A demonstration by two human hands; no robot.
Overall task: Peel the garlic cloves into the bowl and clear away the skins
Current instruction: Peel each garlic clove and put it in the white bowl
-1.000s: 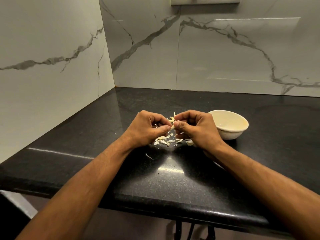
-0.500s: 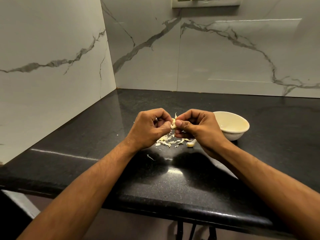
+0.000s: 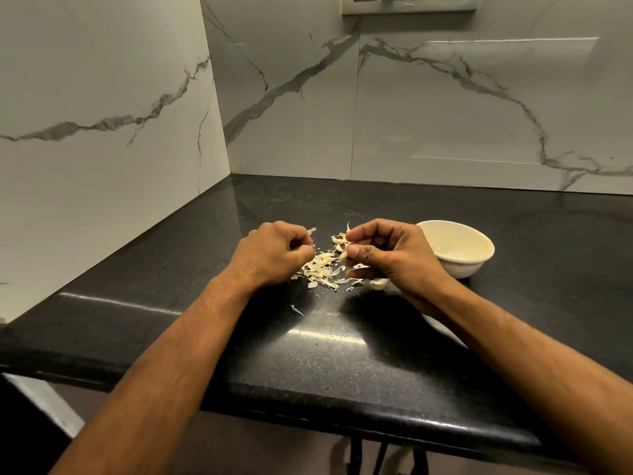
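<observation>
Hands now parted, right hand [image 3: 394,258] fingers pinching pale garlic clove [image 3: 343,256] — left hand [image 3: 274,255] curled, grip unclear, skins [image 3: 320,270] scattered below.

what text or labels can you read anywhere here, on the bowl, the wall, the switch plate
None can be read.
The bowl is plain cream with no print showing.
The switch plate at the top edge shows no legible marks.
The marble wall bears only grey veins, and the black countertop only speckle and glare.
</observation>
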